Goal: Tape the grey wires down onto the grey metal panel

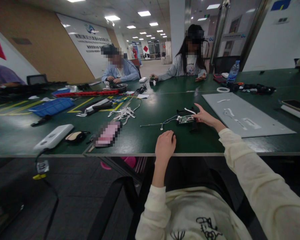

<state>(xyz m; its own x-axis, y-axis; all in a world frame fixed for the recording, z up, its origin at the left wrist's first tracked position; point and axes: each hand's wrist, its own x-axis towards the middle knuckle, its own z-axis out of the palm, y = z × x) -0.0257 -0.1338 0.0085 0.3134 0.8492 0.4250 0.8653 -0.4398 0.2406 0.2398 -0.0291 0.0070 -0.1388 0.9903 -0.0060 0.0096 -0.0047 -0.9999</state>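
My right hand (204, 116) reaches over the green table and grips the right end of a small device with a bare circuit board (185, 119), thumb and fingers around its edge. The device has black parts at its back and underside. Thin cables (168, 121) trail from its left side across the tabletop, and a white strip (189, 110) stands at its top. Near the table's front edge, my left hand (165, 144) rests with curled fingers. A dark bit shows at its fingertips, but what it holds, if anything, is hidden.
A grey board (255, 125) with white strips lies at right. Left are a pink-screened phone (108, 134), white strips (123, 113), a white power bank (54, 136) and a blue tray (52, 106). A water bottle (233, 71) stands at back right. Two people sit across the table.
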